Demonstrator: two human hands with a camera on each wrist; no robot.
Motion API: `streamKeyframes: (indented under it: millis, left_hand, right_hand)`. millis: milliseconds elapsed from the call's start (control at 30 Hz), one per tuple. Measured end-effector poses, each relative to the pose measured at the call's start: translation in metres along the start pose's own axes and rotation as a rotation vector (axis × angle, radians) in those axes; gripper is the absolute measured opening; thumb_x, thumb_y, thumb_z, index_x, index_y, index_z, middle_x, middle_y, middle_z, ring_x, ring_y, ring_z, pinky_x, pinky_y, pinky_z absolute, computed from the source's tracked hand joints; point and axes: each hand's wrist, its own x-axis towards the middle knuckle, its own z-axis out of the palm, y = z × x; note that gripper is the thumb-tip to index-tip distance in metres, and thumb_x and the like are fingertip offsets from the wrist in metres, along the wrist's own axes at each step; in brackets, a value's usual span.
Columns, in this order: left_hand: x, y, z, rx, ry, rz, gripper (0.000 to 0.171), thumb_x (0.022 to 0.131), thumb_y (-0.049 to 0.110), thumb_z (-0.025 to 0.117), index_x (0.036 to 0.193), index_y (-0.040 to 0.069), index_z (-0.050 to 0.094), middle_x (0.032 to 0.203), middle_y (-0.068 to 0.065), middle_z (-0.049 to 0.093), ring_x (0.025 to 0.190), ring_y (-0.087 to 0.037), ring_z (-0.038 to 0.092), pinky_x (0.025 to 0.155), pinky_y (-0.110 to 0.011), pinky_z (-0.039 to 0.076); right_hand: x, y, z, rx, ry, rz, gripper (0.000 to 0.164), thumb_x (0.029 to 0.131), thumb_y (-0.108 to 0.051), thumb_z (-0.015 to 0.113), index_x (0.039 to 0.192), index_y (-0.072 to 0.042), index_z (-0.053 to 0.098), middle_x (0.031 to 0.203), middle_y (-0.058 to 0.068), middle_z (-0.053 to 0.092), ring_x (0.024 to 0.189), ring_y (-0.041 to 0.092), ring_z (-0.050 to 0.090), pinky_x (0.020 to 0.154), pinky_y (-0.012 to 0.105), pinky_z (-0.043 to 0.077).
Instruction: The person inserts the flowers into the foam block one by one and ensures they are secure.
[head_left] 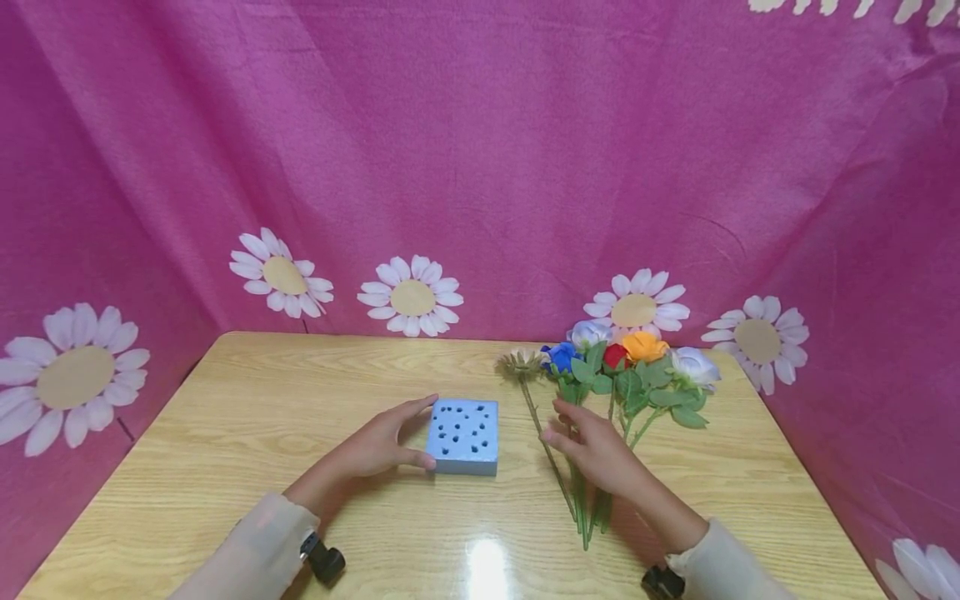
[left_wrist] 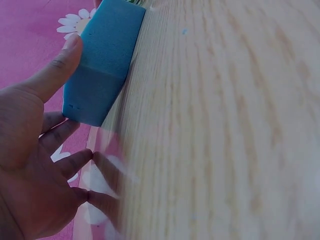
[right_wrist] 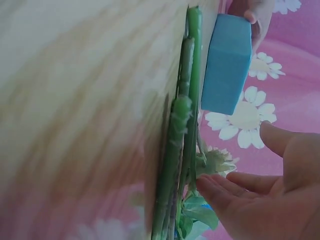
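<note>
A blue block of floral foam [head_left: 463, 432], its top dotted with several holes, lies flat on the table. My left hand [head_left: 378, 442] holds it by the left side, thumb at the near corner and index finger at the far one; the left wrist view shows the thumb [left_wrist: 57, 67] against the block. To the right lie several artificial flowers: a dried-looking brownish one [head_left: 521, 363], a blue rose [head_left: 561, 357], a red rose [head_left: 616, 357], an orange one [head_left: 645, 346] and pale ones [head_left: 694, 367]. Over their green stems [right_wrist: 190, 100] hovers my right hand [head_left: 600, 450], fingers extended, gripping nothing.
The wooden table [head_left: 315, 375] meets a pink curtain [head_left: 480, 167] printed with daisies at its back and sides. The flower heads lie near the table's far edge, stems pointing toward me. Small black cameras [head_left: 324, 560] sit at both wrists.
</note>
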Motion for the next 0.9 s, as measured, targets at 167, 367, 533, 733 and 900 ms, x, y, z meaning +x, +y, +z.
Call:
streamKeyframes:
  millis: [167,367,533,733,900]
  left_hand:
    - [0.001,0.000,0.000,-0.010,-0.003,0.004,0.104,0.077,0.037,0.091,0.163,0.023,0.035,0.164,-0.007,0.040,0.156,-0.033,0.027,0.124,-0.060,0.020]
    - [0.000,0.000,0.000,-0.012,-0.008,-0.003,0.105,0.076,0.038,0.091,0.163,0.024,0.034,0.165,-0.006,0.039,0.156,-0.034,0.025,0.124,-0.061,0.020]
    - [0.001,0.000,-0.001,0.013,-0.008,-0.005,0.106,0.076,0.041,0.091,0.163,0.025,0.034,0.165,-0.005,0.039,0.156,-0.032,0.026,0.124,-0.060,0.021]
    - [0.001,-0.001,-0.001,0.011,-0.006,-0.002,0.106,0.076,0.040,0.092,0.163,0.025,0.034,0.165,-0.004,0.039,0.156,-0.031,0.027,0.124,-0.059,0.022]
    - [0.001,-0.001,-0.001,0.003,0.000,-0.010,0.106,0.075,0.039,0.092,0.163,0.026,0.035,0.165,-0.002,0.039,0.156,-0.030,0.027,0.125,-0.058,0.021]
  right_hand:
    - [0.001,0.001,0.002,0.031,-0.013,0.003,0.065,0.103,-0.026,0.066,0.152,0.008,0.042,0.146,0.028,0.055,0.130,0.044,0.058,0.106,0.054,0.050]
    - [0.001,0.002,0.002,0.080,-0.030,0.025,0.064,0.101,-0.025,0.068,0.150,0.009,0.044,0.143,0.028,0.057,0.127,0.044,0.061,0.104,0.055,0.051]
    - [0.003,0.002,0.003,0.103,-0.041,0.057,0.062,0.100,-0.021,0.070,0.149,0.009,0.046,0.140,0.027,0.060,0.126,0.042,0.061,0.103,0.053,0.052]
    - [0.008,0.002,0.006,0.125,-0.046,0.075,0.061,0.097,-0.014,0.073,0.146,0.013,0.047,0.132,0.026,0.065,0.119,0.039,0.065,0.100,0.050,0.055]
    - [0.015,0.001,0.008,0.127,-0.045,0.107,0.060,0.092,-0.009,0.077,0.142,0.013,0.051,0.125,0.023,0.068,0.111,0.034,0.068,0.095,0.044,0.058]
